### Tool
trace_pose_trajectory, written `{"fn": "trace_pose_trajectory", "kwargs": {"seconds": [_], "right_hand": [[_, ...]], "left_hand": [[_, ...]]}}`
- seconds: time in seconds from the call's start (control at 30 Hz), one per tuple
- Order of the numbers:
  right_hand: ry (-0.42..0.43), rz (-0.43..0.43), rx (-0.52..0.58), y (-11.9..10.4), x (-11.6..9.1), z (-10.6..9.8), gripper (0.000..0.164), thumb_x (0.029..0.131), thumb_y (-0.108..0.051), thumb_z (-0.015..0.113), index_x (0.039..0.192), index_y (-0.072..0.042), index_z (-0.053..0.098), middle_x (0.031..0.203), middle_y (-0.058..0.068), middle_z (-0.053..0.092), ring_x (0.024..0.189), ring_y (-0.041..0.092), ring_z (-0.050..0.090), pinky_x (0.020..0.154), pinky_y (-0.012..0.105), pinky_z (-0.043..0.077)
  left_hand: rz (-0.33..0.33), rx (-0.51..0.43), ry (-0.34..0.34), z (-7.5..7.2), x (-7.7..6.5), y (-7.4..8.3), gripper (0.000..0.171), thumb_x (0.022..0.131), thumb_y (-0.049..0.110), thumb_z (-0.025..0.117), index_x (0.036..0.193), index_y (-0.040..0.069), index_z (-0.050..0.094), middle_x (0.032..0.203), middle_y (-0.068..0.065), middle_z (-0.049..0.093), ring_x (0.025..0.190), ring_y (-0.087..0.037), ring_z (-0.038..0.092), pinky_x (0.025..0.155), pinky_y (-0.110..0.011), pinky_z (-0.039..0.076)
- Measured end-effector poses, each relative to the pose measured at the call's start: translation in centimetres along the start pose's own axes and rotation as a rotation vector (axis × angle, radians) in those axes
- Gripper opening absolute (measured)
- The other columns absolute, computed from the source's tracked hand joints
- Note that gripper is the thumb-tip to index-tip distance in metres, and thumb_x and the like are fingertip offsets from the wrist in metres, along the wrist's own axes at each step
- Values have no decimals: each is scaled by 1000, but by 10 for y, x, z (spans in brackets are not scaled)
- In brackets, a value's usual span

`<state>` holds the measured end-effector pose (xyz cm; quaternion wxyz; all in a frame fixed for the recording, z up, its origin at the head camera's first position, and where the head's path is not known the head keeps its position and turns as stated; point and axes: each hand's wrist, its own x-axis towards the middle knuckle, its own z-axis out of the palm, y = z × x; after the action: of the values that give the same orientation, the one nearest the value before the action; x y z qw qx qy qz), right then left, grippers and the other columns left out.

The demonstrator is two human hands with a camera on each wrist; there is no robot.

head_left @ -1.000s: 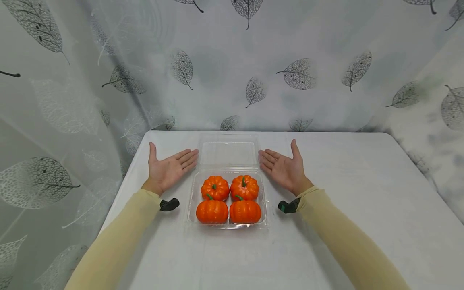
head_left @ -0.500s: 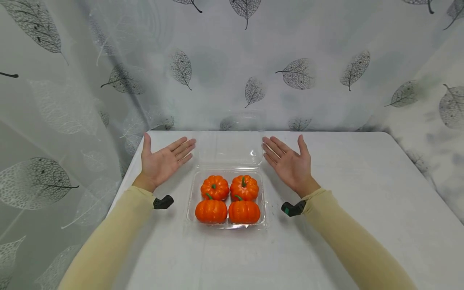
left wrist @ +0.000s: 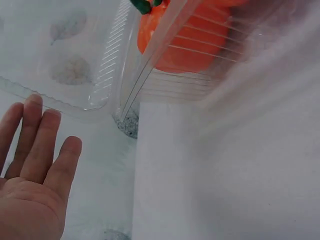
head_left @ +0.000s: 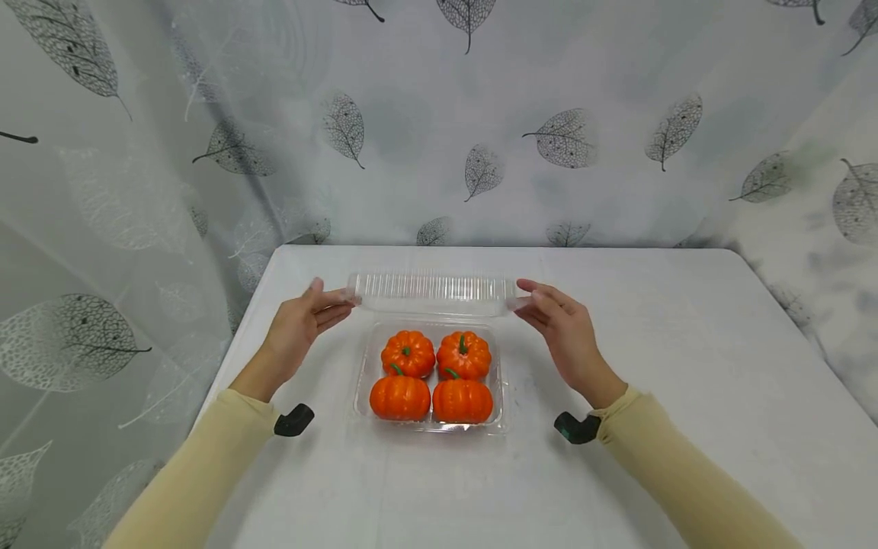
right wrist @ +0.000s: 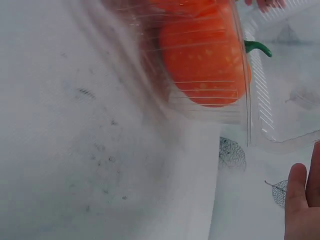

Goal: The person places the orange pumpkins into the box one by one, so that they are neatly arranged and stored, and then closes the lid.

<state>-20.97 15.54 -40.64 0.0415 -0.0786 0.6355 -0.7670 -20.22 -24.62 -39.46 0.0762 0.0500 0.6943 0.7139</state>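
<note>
A clear plastic clamshell box (head_left: 363,381) stands on the table with several small orange pumpkins (head_left: 463,401) in its base. Its hinged lid (head_left: 439,293) is tilted up off the table at the back. At the lid's left end is my left hand (head_left: 291,332), its fingertips touching the edge. My right hand (head_left: 572,339) touches the opposite end in the same way. In the left wrist view the fingers (left wrist: 37,145) look straight, close to the lid's rim. Only a few fingers (right wrist: 297,187) show in the right wrist view, also straight beside the lid.
A white cloth covers the table (head_left: 686,366), which extends well to the right of the box. Behind it and along the left hangs a grey curtain (head_left: 411,114) printed with leaves. Each wrist bears a black camera mount (head_left: 295,420).
The lid first swung upright and then came forward and lower. Both hands, earlier palm-up at its sides, have turned inward to its two ends. The pumpkins and base stay put.
</note>
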Motion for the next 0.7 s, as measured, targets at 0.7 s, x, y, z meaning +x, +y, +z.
{"fn": "trace_pose_trajectory", "kwargs": {"seconds": [0.7], "right_hand": [[-170,79,-471,21,-69,8,56,95,-11,70,145,-3,46,146,13,49,132,36,50,102,42,46]], "left_hand": [[-133,397,-150,7,-64,-18,66,99,17,66,155,3,37,148,-18,50,136,-38,46,103,-43,45]]}}
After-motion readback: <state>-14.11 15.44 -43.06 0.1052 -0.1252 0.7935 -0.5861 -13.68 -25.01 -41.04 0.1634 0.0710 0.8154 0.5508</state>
